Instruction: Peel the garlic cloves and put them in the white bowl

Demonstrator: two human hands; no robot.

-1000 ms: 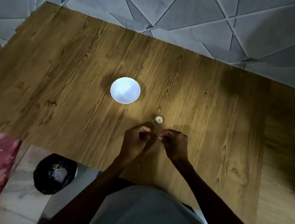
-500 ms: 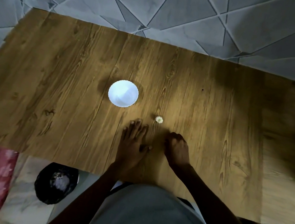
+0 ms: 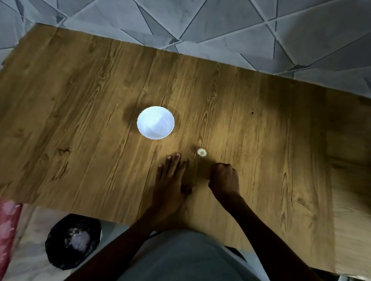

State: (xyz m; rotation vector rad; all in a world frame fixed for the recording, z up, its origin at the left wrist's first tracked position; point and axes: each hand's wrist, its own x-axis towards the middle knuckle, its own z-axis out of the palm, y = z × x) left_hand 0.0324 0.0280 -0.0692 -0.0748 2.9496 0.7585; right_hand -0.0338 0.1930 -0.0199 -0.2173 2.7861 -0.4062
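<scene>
Left hand (image 3: 171,181) laid flat, fingers straight, on worktop (image 3: 276,129); right hand (image 3: 224,181) fisted, contents hidden. Garlic clove (image 3: 201,152) just beyond, between hands; white bowl (image 3: 155,122) beyond left hand. Clove judged light, firm, papery-skinned: best pinched at sides.

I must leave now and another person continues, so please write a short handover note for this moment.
Left hand: open, flat on the wooden table.
Right hand: curled in a fist; anything inside is hidden.
One garlic clove lies on the table, apart from both hands, right of the white bowl.
Done: unclear, the bowl's inside is glare.
Left: peel this clove, if unpeeled, and bowl it.
</scene>
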